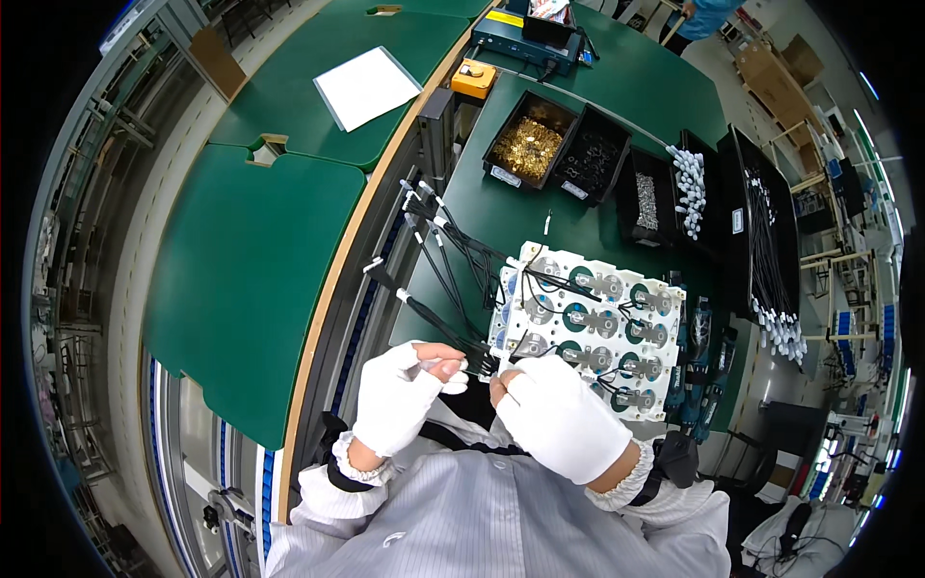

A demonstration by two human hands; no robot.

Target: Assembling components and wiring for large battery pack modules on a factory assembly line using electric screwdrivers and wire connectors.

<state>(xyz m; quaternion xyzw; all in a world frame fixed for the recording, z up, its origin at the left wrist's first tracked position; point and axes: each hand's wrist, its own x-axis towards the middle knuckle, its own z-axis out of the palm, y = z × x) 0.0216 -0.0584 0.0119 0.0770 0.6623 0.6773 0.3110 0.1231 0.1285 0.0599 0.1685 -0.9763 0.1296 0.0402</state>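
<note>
My left hand (pixel 393 400), in a white glove with bare fingertips, is closed in a pinch beside the left front corner of a white plastic plate (pixel 617 279). A thin black cable (pixel 474 370) runs to its fingertips. At that same corner my right hand (pixel 564 414), gloved alike, has thumb and forefinger pressed together; what lies between them is hidden. Rows of round silver and green parts (pixel 597 358) with metal tabs are set in the plate. Bundled black cables with white ends (pixel 424 303) stick out from its left side.
Black bins hold gold metal pieces (pixel 530 146), small black parts (pixel 590 159), silver pieces (pixel 647 202) and white-tipped cables (pixel 771 279). Teal and black power tools (pixel 699 376) lie right of the plate. A yellow box (pixel 473 79) stands behind; a white sheet (pixel 366 89) lies on another green table.
</note>
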